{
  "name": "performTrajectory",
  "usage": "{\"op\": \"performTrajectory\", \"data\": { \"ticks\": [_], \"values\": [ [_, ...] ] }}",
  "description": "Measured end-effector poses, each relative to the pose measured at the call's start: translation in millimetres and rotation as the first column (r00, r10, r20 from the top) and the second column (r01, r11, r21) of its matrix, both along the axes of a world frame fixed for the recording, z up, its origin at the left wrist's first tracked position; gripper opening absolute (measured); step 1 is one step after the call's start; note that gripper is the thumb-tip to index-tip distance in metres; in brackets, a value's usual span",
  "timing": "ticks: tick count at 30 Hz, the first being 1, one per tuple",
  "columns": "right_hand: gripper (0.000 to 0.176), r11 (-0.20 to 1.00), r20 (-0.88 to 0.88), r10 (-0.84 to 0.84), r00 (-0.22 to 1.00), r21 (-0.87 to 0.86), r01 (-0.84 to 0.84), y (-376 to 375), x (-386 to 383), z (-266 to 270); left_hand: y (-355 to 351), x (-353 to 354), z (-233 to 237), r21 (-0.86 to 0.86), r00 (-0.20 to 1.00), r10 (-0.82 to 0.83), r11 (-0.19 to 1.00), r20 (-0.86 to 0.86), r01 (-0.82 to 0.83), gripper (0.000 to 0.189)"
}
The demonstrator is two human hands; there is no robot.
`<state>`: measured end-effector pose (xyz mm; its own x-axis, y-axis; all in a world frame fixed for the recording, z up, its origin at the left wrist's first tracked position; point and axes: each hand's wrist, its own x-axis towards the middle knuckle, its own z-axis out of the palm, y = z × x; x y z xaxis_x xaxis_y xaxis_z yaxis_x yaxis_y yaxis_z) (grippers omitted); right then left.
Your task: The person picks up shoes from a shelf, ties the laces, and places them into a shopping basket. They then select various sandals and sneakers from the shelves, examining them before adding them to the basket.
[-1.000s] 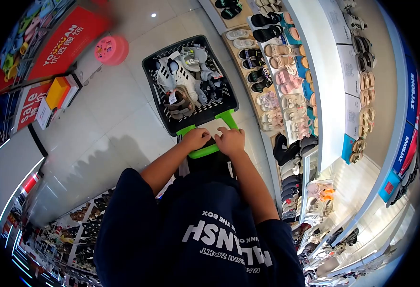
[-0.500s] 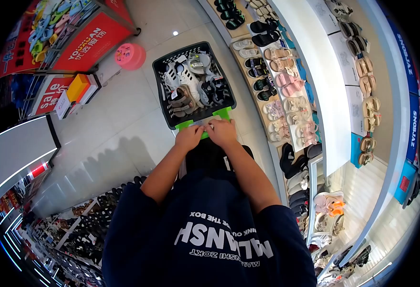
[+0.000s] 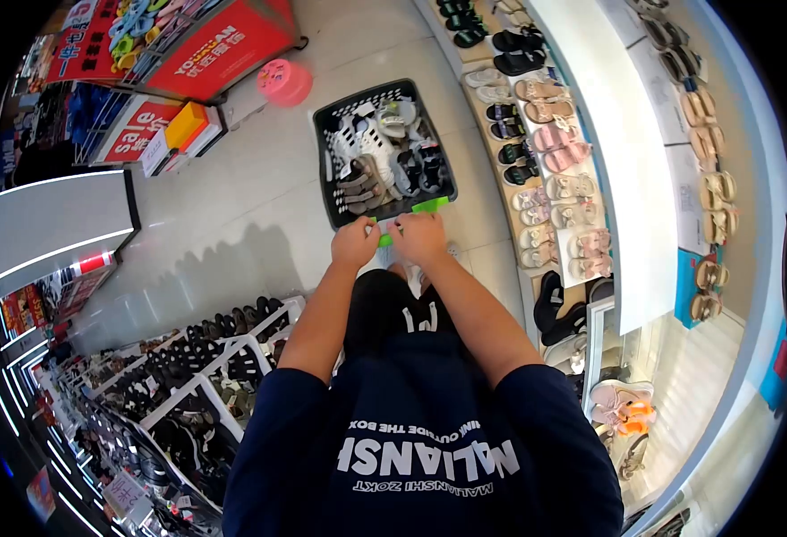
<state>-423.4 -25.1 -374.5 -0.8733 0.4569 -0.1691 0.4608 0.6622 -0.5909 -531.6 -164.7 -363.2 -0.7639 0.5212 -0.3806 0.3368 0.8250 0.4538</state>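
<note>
In front of me is a dark shopping basket [image 3: 325, 192] with perforated walls, holding several white, grey, brown and black shoes and sandals [image 3: 377, 152]. A bright green handle [image 3: 430, 206] lies along its near side. My left hand [image 3: 356, 243] is wrapped round the left part of this handle, and my right hand [image 3: 418, 237] grips it close beside the left. Both arms reach straight forward, with the fingers partly hidden by the backs of the hands.
Shelves of sandals [image 3: 555, 161] run along the right. To the left stand a red sale bin [image 3: 223, 58], a pink stool [image 3: 284, 82] and a grey counter [image 3: 49, 228]. Shoe racks [image 3: 188, 394] are at the lower left. Pale tiled floor [image 3: 232, 206] lies between.
The bin, stool, counter and shelves have shifted rightward in view, and more of the lower-left racks shows. The basket sits slightly right of before. Both hands still hold the handle.
</note>
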Motion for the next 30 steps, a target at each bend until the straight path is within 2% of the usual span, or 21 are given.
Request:
{"op": "performTrajectory", "data": {
  "ticks": [1, 2, 4, 11, 16, 20, 21, 25, 30],
  "values": [
    [0.033, 1.000, 0.024, -0.003, 1.000, 0.012, 0.003, -1.9, 10.3, -3.3, -4.1, 9.7, -7.2, 0.020, 1.000, -0.012, 1.000, -0.008, 0.013, 0.028],
    [0.033, 1.000, 0.023, 0.004, 1.000, 0.020, -0.005, -4.2, 20.7, -5.0, -9.0, 16.3, -15.0, 0.007, 0.998, -0.015, 1.000, 0.055, 0.015, 0.028],
    [0.033, 1.000, 0.063, 0.005, 0.998, -0.014, -0.005, -8.4, 41.7, -4.4, -15.7, 38.7, -22.1, 0.060, 0.999, -0.049, 0.997, -0.001, 0.049, 0.028],
    [0.028, 0.998, 0.070, -0.030, 0.997, 0.051, 0.026, -33.1, 107.7, 2.3, -39.5, 110.7, -11.8, 0.066, 0.986, -0.048, 0.997, 0.160, 0.038, 0.034],
    [0.024, 0.991, 0.020, -0.088, 0.996, 0.105, 0.086, -49.1, 159.5, 1.1, -55.6, 162.2, -9.7, 0.171, 0.965, -0.086, 0.984, 0.249, 0.044, 0.037],
    [0.023, 0.974, -0.066, -0.125, 0.990, 0.181, 0.136, -67.3, 201.4, -3.8, -72.7, 200.8, -13.3, 0.175, 0.950, -0.110, 0.983, 0.291, 0.060, 0.038],
    [0.022, 0.982, 0.044, -0.125, 0.991, 0.149, 0.117, -70.9, 208.5, 1.0, -77.7, 210.0, -11.0, 0.179, 0.948, -0.111, 0.982, 0.299, 0.058, 0.039],
    [0.024, 0.987, 0.167, -0.126, 0.978, 0.124, 0.106, -88.4, 238.7, 5.8, -97.3, 242.3, -6.9, 0.192, 0.940, -0.096, 0.981, 0.328, 0.033, 0.036],
    [0.031, 0.992, 0.406, -0.120, 0.906, 0.082, 0.094, -107.8, 261.3, 21.4, -110.1, 268.1, -1.9, 0.122, 0.946, -0.134, 0.987, 0.295, 0.102, 0.033]
  ]
}}
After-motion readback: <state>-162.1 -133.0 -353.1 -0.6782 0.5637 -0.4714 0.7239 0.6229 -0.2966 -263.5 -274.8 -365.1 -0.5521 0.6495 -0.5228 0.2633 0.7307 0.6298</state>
